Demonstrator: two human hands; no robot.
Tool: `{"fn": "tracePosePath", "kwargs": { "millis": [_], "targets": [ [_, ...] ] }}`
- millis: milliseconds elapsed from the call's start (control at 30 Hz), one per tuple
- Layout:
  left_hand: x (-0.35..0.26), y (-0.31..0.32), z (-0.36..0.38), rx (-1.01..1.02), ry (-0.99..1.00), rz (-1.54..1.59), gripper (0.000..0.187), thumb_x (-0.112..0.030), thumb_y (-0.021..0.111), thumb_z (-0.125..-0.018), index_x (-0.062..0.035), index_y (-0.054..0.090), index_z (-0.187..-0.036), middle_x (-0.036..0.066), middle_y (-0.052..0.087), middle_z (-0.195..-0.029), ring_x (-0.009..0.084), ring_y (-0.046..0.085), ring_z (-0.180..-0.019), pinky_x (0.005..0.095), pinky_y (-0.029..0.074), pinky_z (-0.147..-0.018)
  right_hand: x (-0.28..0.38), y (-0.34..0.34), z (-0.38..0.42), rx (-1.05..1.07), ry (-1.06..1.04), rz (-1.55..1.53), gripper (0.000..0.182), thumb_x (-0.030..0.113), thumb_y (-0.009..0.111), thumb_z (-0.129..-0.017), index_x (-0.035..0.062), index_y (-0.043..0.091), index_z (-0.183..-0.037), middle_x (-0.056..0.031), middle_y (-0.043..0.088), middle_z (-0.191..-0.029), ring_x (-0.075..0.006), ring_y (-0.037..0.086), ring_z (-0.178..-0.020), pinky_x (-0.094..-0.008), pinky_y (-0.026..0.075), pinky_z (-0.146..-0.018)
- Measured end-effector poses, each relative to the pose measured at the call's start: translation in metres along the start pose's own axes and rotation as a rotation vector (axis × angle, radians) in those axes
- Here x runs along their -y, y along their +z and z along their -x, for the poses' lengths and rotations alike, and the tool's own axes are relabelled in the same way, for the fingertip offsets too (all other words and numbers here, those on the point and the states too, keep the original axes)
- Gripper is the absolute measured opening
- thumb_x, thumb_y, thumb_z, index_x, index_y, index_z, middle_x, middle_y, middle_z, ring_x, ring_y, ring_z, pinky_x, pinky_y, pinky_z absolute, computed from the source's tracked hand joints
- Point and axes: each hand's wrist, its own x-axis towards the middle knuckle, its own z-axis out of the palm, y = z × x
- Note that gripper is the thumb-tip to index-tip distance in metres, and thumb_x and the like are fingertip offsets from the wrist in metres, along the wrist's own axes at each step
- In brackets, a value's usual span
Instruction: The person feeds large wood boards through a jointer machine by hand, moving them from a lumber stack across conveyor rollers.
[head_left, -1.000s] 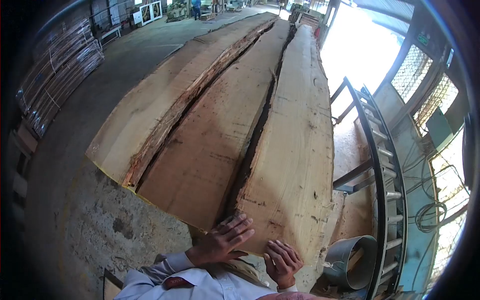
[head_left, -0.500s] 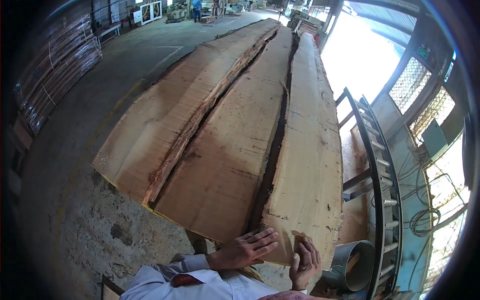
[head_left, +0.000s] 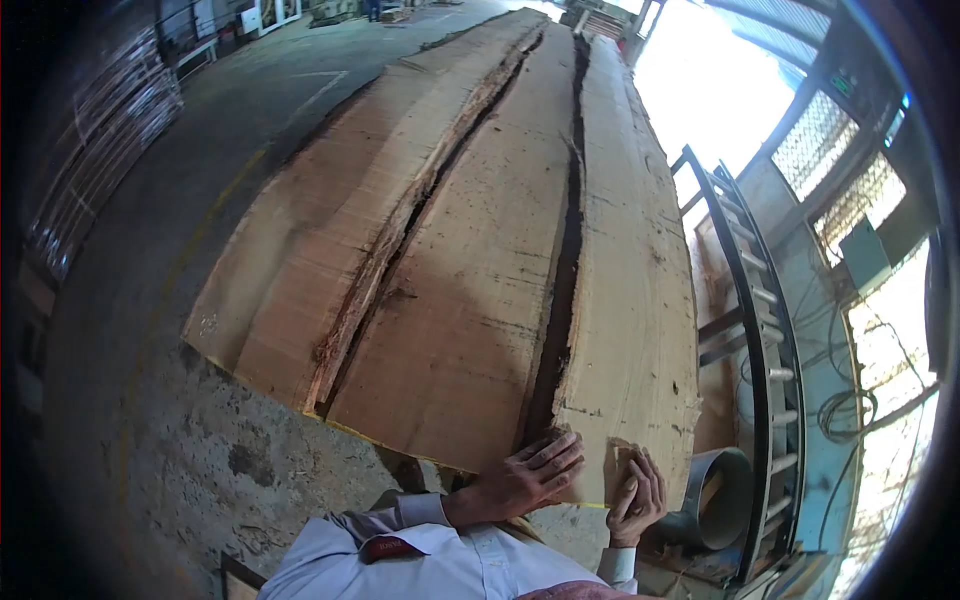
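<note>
Three long wooden slabs lie side by side, with dark gaps between their rough edges: a left slab (head_left: 310,240), a middle slab (head_left: 470,290) and a right slab (head_left: 630,300). My left hand (head_left: 520,480) rests on the near left corner of the right slab, fingers stretched out over its surface beside the dark gap. At the near end of the same slab, my right hand (head_left: 637,498) lies over the edge near a dark notch, its fingers extended on the wood and the thumb apart.
A black roller frame (head_left: 762,370) stands along the right side. Below it sits a grey metal cylinder (head_left: 722,498). Stacked boards (head_left: 105,150) are at the far left. Coiled cable (head_left: 847,415) hangs on the right wall.
The view has tilted down and shifted. Both hands stay on the near end of the right slab, which now appears farther right in view.
</note>
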Motion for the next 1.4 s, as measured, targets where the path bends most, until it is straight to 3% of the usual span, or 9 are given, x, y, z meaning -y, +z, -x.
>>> {"fn": "tracePosePath", "kwargs": {
  "millis": [133, 333, 433, 600, 667, 767, 1067, 1400],
  "targets": [
    [0.003, 0.004, -0.001, -0.036, 0.016, -0.030, 0.063, -0.024, 0.070, -0.088, -0.0032, 0.050, -0.144, 0.017, 0.042, -0.156, 0.0329, 0.036, -0.149, 0.0466, 0.037, -0.122, 0.000, 0.000, -0.001, -0.040, -0.011, 0.004, 0.028, 0.019, 0.052, -0.097, 0.0010, 0.073, -0.103, -0.0170, 0.074, -0.116, -0.0396, 0.069, -0.114, -0.0468, 0.052, -0.102],
    [0.001, -0.003, -0.005, -0.006, -0.002, 0.016, 0.066, -0.027, 0.071, -0.088, -0.0023, 0.049, -0.145, 0.018, 0.042, -0.157, 0.0346, 0.035, -0.150, 0.0462, 0.039, -0.120, -0.001, 0.002, -0.002, -0.077, -0.016, -0.001, 0.032, 0.026, 0.053, -0.098, 0.0026, 0.075, -0.100, -0.0158, 0.075, -0.112, -0.0377, 0.071, -0.111, -0.0456, 0.052, -0.100],
    [-0.001, -0.008, -0.008, 0.027, 0.003, 0.003, 0.066, -0.028, 0.071, -0.088, -0.0018, 0.049, -0.145, 0.019, 0.042, -0.156, 0.0359, 0.036, -0.149, 0.0460, 0.039, -0.120, -0.003, 0.002, -0.001, -0.086, -0.025, -0.009, 0.033, 0.021, 0.051, -0.098, -0.0015, 0.074, -0.100, -0.0199, 0.075, -0.110, -0.0391, 0.071, -0.109, -0.0456, 0.053, -0.100],
    [0.002, -0.002, -0.006, 0.068, 0.052, -0.119, 0.069, -0.031, 0.067, -0.089, 0.0012, 0.046, -0.146, 0.021, 0.041, -0.157, 0.0365, 0.034, -0.150, 0.0462, 0.036, -0.121, -0.011, 0.005, 0.004, -0.105, -0.025, 0.013, 0.035, 0.028, 0.050, -0.099, 0.0026, 0.075, -0.099, -0.0149, 0.076, -0.110, -0.0364, 0.071, -0.108, -0.0451, 0.054, -0.097],
    [0.001, -0.002, -0.007, 0.040, 0.065, -0.171, 0.061, -0.024, 0.068, -0.090, 0.0041, 0.051, -0.141, 0.022, 0.048, -0.150, 0.0375, 0.042, -0.145, 0.0463, 0.043, -0.117, -0.012, 0.005, 0.002, -0.115, -0.023, 0.015, 0.035, 0.028, 0.050, -0.099, 0.0027, 0.075, -0.099, -0.0147, 0.076, -0.110, -0.0360, 0.071, -0.108, -0.0447, 0.054, -0.097],
    [0.003, 0.001, -0.003, 0.016, 0.096, -0.202, 0.056, -0.022, 0.067, -0.090, 0.0065, 0.054, -0.137, 0.023, 0.051, -0.147, 0.0380, 0.047, -0.142, 0.0469, 0.046, -0.114, -0.011, 0.003, 0.002, -0.125, -0.014, 0.022, 0.033, 0.026, 0.051, -0.098, 0.0030, 0.075, -0.098, -0.0145, 0.076, -0.109, -0.0351, 0.072, -0.107, -0.0439, 0.055, -0.096],
    [0.004, 0.004, -0.002, 0.007, 0.095, -0.168, 0.060, -0.032, 0.076, -0.086, 0.0023, 0.059, -0.132, 0.021, 0.058, -0.140, 0.0375, 0.055, -0.134, 0.0441, 0.051, -0.109, -0.016, 0.004, 0.002, -0.162, -0.029, 0.008, 0.030, 0.025, 0.054, -0.095, 0.0036, 0.075, -0.094, -0.0136, 0.076, -0.106, -0.0337, 0.073, -0.106, -0.0433, 0.055, -0.095],
    [0.002, 0.001, -0.005, -0.021, 0.080, -0.155, 0.061, -0.035, 0.077, -0.087, 0.0012, 0.059, -0.132, 0.020, 0.058, -0.140, 0.0372, 0.055, -0.134, 0.0437, 0.053, -0.107, -0.018, 0.008, 0.005, -0.163, -0.036, -0.009, 0.032, 0.027, 0.053, -0.097, 0.0043, 0.075, -0.096, -0.0138, 0.076, -0.105, -0.0340, 0.072, -0.105, -0.0440, 0.055, -0.096]
  ]
}}
